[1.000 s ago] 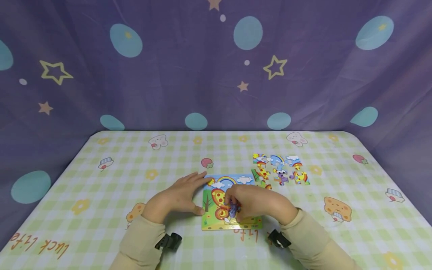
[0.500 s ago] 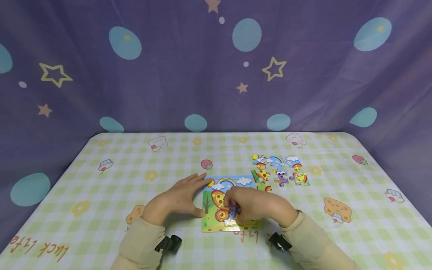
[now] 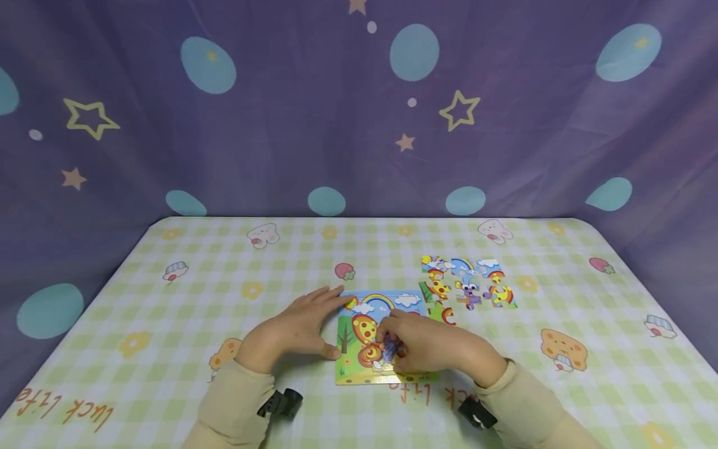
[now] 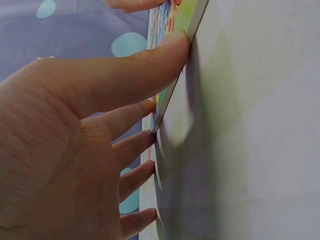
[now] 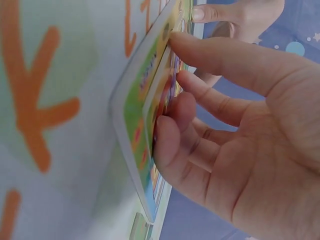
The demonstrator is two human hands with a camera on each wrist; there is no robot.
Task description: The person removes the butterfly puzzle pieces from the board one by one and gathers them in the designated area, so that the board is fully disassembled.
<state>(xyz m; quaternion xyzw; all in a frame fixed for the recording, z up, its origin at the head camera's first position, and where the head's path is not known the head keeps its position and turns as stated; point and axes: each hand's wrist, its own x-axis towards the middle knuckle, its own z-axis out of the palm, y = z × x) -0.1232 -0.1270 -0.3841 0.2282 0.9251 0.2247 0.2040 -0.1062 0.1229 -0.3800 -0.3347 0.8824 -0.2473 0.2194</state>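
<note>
A colourful puzzle board (image 3: 349,370) with a rainbow, a tree and cartoon figures lies flat on the table in the head view. My left hand (image 3: 303,321) steadies its left side, thumb and fingers spread along the edge. In the left wrist view, the left thumb (image 4: 150,70) presses on the board's rim. Over the board's lower middle, my right hand (image 3: 426,343) is curled round a purple-patterned puzzle piece (image 3: 389,350), thumb on the near side. The right wrist view shows its fingertips (image 5: 167,135) down at the piece's edge; the palm side hides much of it.
Several loose puzzle pieces (image 3: 468,293) lie grouped beyond the board's right side, one green and red piece (image 3: 440,313) close to the right hand. A checked tablecloth (image 3: 168,337) covers the table, and a purple curtain (image 3: 269,137) hangs behind its far edge.
My right hand has shifted slightly to the right over the board, uncovering more of the nearby green and red piece. The left hand keeps its place at the board's edge.
</note>
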